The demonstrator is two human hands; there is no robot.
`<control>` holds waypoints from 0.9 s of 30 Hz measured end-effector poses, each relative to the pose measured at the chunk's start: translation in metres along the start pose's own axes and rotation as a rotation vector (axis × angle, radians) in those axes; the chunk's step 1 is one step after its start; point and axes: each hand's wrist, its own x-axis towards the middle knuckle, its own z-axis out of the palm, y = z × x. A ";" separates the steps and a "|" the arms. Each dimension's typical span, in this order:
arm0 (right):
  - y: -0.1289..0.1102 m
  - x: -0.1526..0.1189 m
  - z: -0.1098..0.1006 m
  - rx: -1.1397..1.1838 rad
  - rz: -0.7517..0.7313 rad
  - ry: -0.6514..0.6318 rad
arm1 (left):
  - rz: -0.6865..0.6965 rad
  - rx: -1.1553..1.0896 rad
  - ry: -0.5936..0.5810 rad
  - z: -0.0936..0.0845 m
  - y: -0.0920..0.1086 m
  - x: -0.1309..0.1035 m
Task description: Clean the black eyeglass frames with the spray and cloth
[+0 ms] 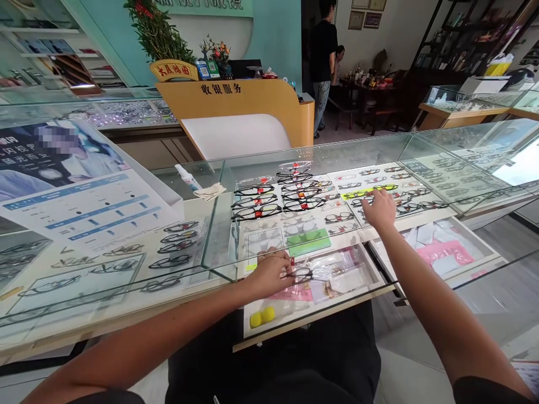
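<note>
Two yellow round items [261,317] sit in the near-left corner of an open drawer [311,318] at my lap. Above its plastic packets [337,269], a pair of dark-rimmed eyeglasses [302,274] points rightward from my left fingertips, its long axis running roughly side to side; which way the lenses face is unclear. My left hand [272,274] is nearly closed, pinching the pair at its left end. My right hand [381,210], fingers bent downward, reaches farther forward to the display rows beside a yellow strip [348,196]; whether it grips a frame there, I cannot tell. The held pair lies just right of my left hand, nearer me and to the left of my right. Beyond the glass case [357,147] stand a yellow-fronted desk [252,95] and, to its right, a person in black [323,50].
</note>
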 end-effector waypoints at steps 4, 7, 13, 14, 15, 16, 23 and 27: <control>0.001 0.000 0.000 -0.006 0.003 -0.009 | 0.026 -0.009 -0.110 -0.014 0.034 -0.026; 0.002 0.000 0.000 -0.010 0.004 -0.008 | 0.095 -0.077 -0.164 -0.036 0.063 -0.046; 0.003 0.001 0.001 -0.010 0.009 -0.006 | 0.145 0.007 0.024 -0.140 0.088 -0.047; 0.003 0.001 0.001 -0.005 0.007 0.000 | 0.133 0.064 0.097 -0.162 0.084 -0.035; 0.003 0.001 0.001 0.001 0.005 0.007 | 0.112 0.127 0.171 -0.183 0.077 -0.020; 0.003 0.001 0.001 0.006 0.005 0.010 | 0.070 0.191 0.240 -0.204 0.068 -0.001; 0.001 0.000 0.000 0.006 0.016 -0.001 | -0.236 0.423 0.422 -0.286 -0.026 0.140; -0.001 -0.001 -0.001 0.017 0.012 0.007 | -0.292 0.506 0.425 -0.279 -0.073 0.182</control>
